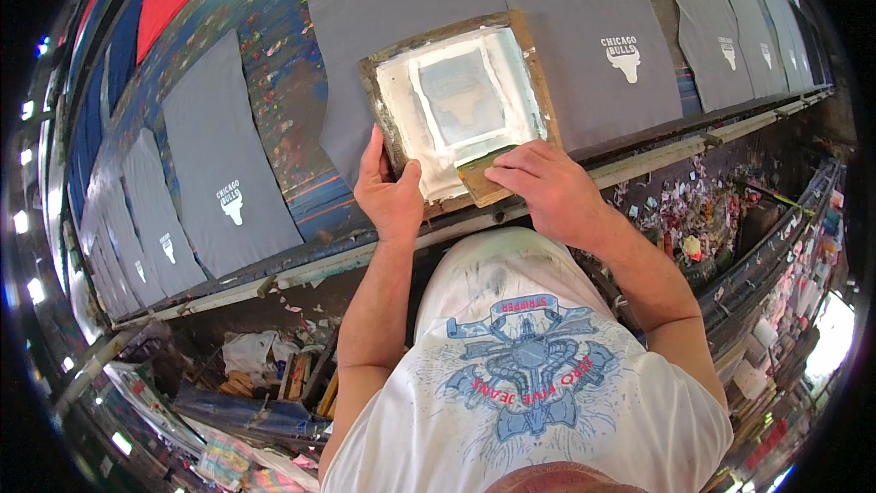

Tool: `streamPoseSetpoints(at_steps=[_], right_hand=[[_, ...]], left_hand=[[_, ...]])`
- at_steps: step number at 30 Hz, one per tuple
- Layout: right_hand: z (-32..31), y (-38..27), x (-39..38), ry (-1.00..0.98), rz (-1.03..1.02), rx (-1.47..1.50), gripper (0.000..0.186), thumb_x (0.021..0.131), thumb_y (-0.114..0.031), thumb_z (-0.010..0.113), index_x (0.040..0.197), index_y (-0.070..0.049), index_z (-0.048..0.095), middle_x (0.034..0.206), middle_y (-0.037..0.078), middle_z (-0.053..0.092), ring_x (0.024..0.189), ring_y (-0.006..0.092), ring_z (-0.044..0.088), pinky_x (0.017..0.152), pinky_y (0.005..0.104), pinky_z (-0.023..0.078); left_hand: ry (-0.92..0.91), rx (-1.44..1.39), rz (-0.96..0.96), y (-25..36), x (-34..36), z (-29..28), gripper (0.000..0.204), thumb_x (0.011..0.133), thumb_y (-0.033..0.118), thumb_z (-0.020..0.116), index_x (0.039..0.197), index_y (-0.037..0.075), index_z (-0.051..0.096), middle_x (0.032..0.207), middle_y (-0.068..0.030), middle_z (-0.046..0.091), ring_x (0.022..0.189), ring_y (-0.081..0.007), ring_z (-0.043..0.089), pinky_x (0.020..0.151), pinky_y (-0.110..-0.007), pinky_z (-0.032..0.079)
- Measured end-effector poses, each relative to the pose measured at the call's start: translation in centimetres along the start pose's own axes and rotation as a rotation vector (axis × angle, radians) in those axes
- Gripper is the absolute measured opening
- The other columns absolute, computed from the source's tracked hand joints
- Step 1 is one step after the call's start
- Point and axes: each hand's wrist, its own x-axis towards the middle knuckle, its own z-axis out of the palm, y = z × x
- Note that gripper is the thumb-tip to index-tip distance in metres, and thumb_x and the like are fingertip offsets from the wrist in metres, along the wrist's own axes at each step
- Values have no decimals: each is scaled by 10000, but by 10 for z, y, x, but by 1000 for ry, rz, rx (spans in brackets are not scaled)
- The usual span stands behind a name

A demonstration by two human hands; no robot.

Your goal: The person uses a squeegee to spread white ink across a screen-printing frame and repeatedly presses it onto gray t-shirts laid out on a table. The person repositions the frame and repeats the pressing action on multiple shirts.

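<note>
A wooden-framed printing screen (538,68) lies on a dark grey fabric panel (383,9) at the table's near edge. White ink coats the inner border of its mesh, and a horned-head design shows faintly through the middle. My left hand (392,190) grips the frame's lower left corner, with the thumb on the near side and fingers along the left edge. In my right hand (552,187) is a squeegee with a wooden handle (482,184), held tilted at the near right part of the screen. The squeegee's blade edge is partly hidden.
Grey panels with small white horned-head prints lie to the right (584,0) and left (205,146) along the long, paint-spattered table (274,46). Red fabric (166,0) lies at the far left. A metal rail (639,160) runs along the near edge, above littered scraps (684,219).
</note>
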Motion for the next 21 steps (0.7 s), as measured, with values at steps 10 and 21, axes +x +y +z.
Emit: streamPoseSetpoints(at_steps=[10,21], right_hand=[[7,11,-8,-36,-84,-128,377,949,-101,696,1315,-67,781,1305,104,733,1271,336,702,1111,490,572],[16,66,93,106,-96,-142,416,921,17,670,1301,-73,812,1223,126,812,1216,374,747,1085,489,593]], left_hand=[[7,-8,22,-5,1,-1,769,934,-185,755,1665,-115,528,1568,-214,694,1377,-236,709,1171,-360,566],[25,-75,7,-15,1,2,756,919,-193,758,1640,-55,578,1608,-180,668,1408,-227,698,1198,-359,557]])
